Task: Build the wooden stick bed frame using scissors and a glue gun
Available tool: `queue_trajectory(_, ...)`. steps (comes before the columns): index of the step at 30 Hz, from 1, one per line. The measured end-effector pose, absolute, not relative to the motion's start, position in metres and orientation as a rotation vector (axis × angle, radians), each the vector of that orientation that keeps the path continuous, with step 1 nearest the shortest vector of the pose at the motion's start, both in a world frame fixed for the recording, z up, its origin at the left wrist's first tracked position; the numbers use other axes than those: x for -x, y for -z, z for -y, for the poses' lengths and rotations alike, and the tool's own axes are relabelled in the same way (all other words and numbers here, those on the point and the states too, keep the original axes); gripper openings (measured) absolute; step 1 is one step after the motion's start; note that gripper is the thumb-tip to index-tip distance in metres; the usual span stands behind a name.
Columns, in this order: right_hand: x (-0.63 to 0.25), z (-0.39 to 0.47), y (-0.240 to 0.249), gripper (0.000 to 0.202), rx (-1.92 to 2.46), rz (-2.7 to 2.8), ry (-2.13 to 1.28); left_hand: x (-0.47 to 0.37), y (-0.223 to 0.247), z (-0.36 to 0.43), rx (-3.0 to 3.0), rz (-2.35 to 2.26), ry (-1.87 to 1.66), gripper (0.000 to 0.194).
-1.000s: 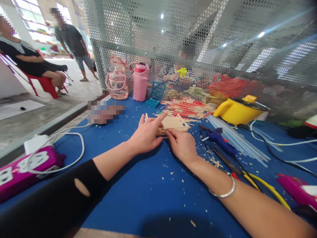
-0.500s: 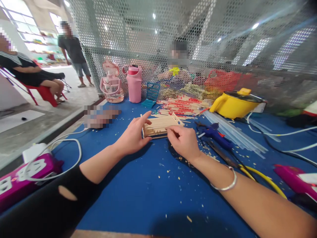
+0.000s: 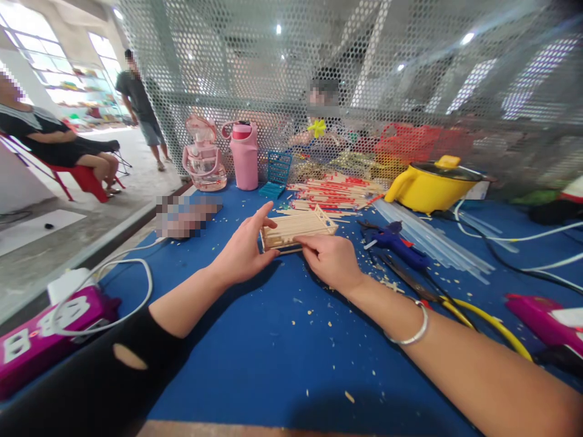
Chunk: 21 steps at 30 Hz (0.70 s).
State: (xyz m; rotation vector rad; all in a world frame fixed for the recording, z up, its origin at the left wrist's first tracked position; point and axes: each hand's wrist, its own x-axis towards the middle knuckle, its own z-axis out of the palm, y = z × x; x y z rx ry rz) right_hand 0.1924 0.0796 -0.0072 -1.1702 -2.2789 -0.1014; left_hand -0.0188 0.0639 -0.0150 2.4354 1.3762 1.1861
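Note:
A small bed-like model of thin wooden sticks (image 3: 298,228) rests on the blue tabletop, its slatted deck facing up and a raised frame at its right end. My left hand (image 3: 246,243) grips the model's left end, thumb at the near corner and forefinger over the far side. At the front edge, the fingers of my right hand (image 3: 334,258) are curled closed, with the forefinger tip touching the deck. Whether a loose stick lies between those fingertips is hidden. Behind the model is a pile of red-tipped sticks (image 3: 334,193).
To the right lie a blue glue gun (image 3: 396,243), pliers (image 3: 407,279), clear glue sticks (image 3: 432,243) and a yellow pot (image 3: 430,188). Pink bottles (image 3: 246,155) and a teal stand (image 3: 276,173) line the perforated metal screen (image 3: 264,73). A purple power strip (image 3: 59,331) sits left.
My right hand has shifted slightly left along the model's front edge, its forefinger now stretched further over the deck. My left hand keeps its place. The standing person in the background has moved a little.

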Motion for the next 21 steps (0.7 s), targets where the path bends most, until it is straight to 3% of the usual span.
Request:
queue_trajectory(14,-0.1908,-0.0792,0.0087,0.031,1.183,2.274,0.124,0.0174,0.0125,-0.0617,-2.41,-1.371,-1.185,0.088)
queue_trajectory(21,-0.1859,-0.0832,0.0101,0.024,1.245,2.17,-0.109,0.018,0.0158,-0.0648,-2.422,-1.367,-1.181,0.088)
